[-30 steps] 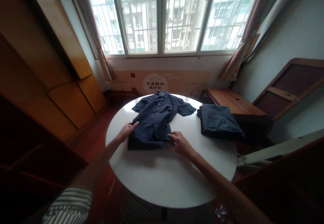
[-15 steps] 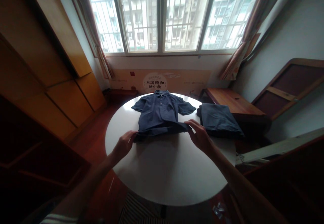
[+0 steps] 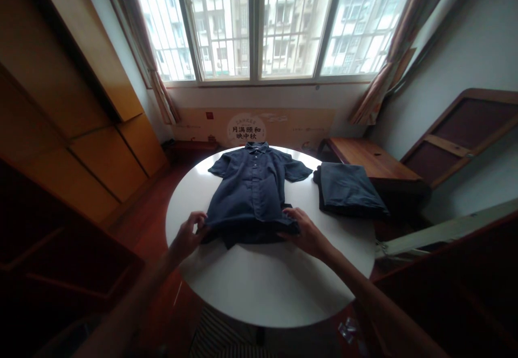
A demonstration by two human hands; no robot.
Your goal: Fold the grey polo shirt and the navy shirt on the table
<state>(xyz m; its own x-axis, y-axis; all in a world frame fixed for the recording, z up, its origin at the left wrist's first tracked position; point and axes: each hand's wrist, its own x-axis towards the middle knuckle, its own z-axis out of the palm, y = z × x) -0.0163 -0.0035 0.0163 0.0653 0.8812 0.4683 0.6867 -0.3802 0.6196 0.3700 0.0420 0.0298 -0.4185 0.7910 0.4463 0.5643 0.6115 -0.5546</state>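
Note:
A dark blue short-sleeved shirt (image 3: pixel 246 191) lies front up on the round white table (image 3: pixel 267 288), its collar toward the window and its sleeves spread to both sides. Its hem is toward me. My left hand (image 3: pixel 190 235) grips the hem's left corner between thumb and fingers. At the right corner, my right hand (image 3: pixel 305 231) has its fingers closed on the hem. Between the hands the front edge is slightly raised, and the darker back layer shows beneath it.
A stack of folded dark clothes (image 3: pixel 348 188) rests at the table's right edge. Behind it stands a low wooden bench (image 3: pixel 372 158). Wooden cabinets (image 3: pixel 97 158) line the left wall, and a barred window (image 3: pixel 254 29) is ahead.
Both hands have drawn the hem toward me and lowered it to the table. The shirt now lies longer and flatter, and its back layer shows below the front.

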